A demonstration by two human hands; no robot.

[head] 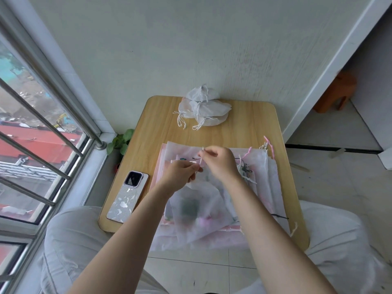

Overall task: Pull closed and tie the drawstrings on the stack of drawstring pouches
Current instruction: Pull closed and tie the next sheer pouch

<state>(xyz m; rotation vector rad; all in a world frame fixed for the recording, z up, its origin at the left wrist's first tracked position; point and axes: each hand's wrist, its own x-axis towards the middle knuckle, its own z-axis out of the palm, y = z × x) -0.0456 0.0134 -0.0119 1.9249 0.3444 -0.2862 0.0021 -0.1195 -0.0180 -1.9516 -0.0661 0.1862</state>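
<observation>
A stack of flat, sheer white and pink drawstring pouches (214, 228) covers the near half of the small wooden table (250, 124). One sheer pouch (197, 211) hangs gathered below my hands. My left hand (180, 172) pinches a thin white drawstring (200, 159) at the pouch's neck. Just above and to the right, my right hand (220, 162) pinches the string's upper end. A pile of closed, tied white pouches (204, 108) lies at the table's far edge by the wall.
A phone (128, 196) in a pale patterned case lies on the table's near left. Loose pink, white and dark strings (265, 148) trail at the stack's right side. A barred window is at left, a small green plant (121, 142) beside the table, my knees below.
</observation>
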